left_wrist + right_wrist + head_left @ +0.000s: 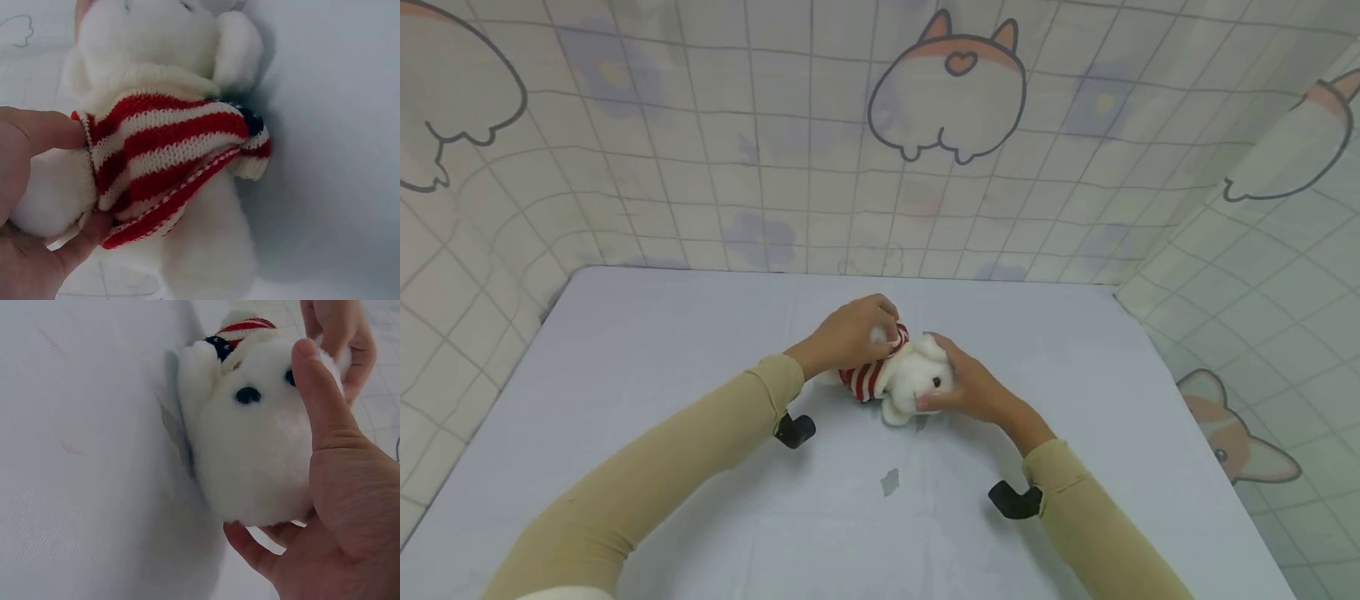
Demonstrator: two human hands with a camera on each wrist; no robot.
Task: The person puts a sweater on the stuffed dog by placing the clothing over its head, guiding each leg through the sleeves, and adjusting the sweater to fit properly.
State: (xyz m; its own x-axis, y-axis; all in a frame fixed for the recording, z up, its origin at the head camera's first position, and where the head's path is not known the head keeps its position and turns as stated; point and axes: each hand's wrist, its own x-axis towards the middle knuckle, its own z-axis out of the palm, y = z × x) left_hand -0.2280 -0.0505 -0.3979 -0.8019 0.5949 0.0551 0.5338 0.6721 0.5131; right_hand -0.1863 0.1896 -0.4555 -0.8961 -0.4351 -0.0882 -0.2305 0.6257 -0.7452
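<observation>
A white plush toy (928,379) with black eyes lies on its side on the table, its head toward the right. It wears a knitted sweater (169,150) with red and white stripes, a cream collar and a dark patch. My left hand (856,332) pinches the sweater's edge between thumb and finger, where a white limb (53,194) of the toy sticks out. My right hand (973,385) grips the head, thumb (325,394) across the face beside an eye and fingers under the crown. In the right wrist view the left hand (340,337) shows behind the head.
The toy rests near the middle of a pale table (737,517). A small grey patch (890,482) marks the surface in front of it. A gridded curtain (820,150) with cartoon animal prints hangs behind and at both sides. Black wrist mounts (1015,500) jut from both sleeves.
</observation>
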